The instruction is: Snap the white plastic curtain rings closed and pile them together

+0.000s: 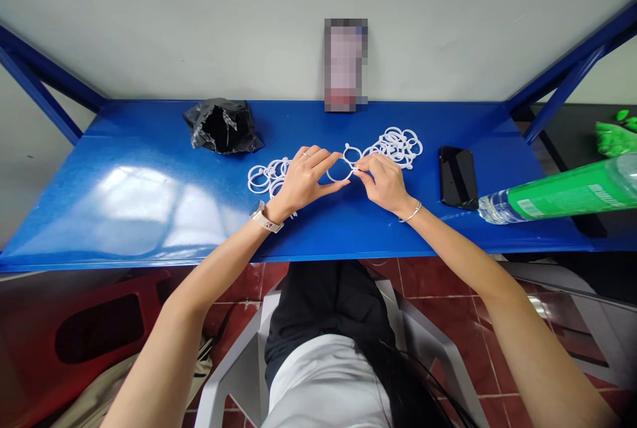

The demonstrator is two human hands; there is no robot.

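A white plastic ring (336, 179) is held between my two hands, just above the blue table. My left hand (303, 179) has its thumb and forefinger on the ring's left side. At the ring's right side, the fingertips of my right hand (384, 181) pinch its small joint. Another white ring (352, 146) shows right behind the fingertips; whether it touches the held one I cannot tell. Beyond my right hand lies a pile of similar white rings (398, 144). Several more white rings (259, 179) lie by my left hand, which partly hides them.
On the blue table (308, 235), a crumpled black plastic bag (223, 126) sits open at back left. A phone with a blurred screen (345, 66) leans on the wall. A black phone (456, 177) and a green-labelled bottle (562, 189) lie to the right.
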